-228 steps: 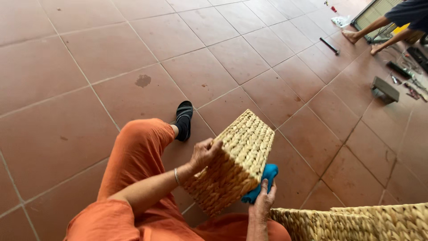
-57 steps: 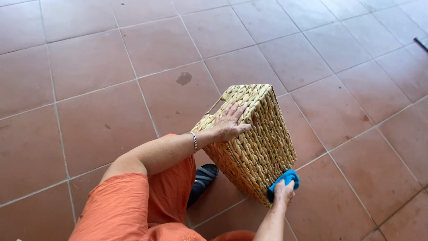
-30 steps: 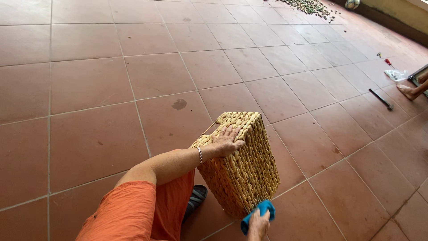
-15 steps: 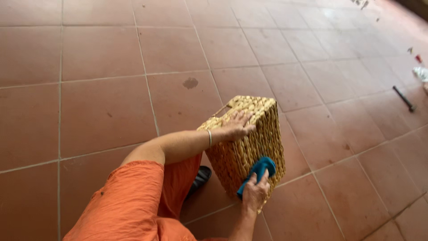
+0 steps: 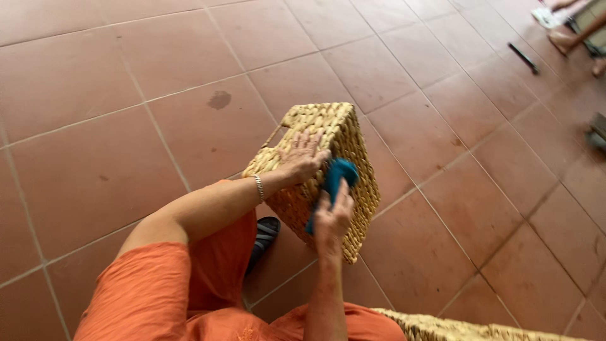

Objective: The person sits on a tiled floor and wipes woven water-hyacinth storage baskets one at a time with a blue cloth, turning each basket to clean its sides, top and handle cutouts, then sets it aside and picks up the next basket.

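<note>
A woven straw basket (image 5: 322,170) stands tipped on the red floor tiles (image 5: 95,126); a blue cloth (image 5: 334,183) lies pressed against the basket's upper side.

Rough woven-straw basket (image 5: 353,136), soft blue cloth (image 5: 338,177)

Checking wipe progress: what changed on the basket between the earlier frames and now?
The right hand with the blue cloth moved from the woven basket's lower corner up its side, now close beside the left hand. The basket's facing in the picture has shifted a little. Unchanged: the left hand still rests flat on the basket, the right still grips the cloth, and the basket stays on the tiled floor.
</note>
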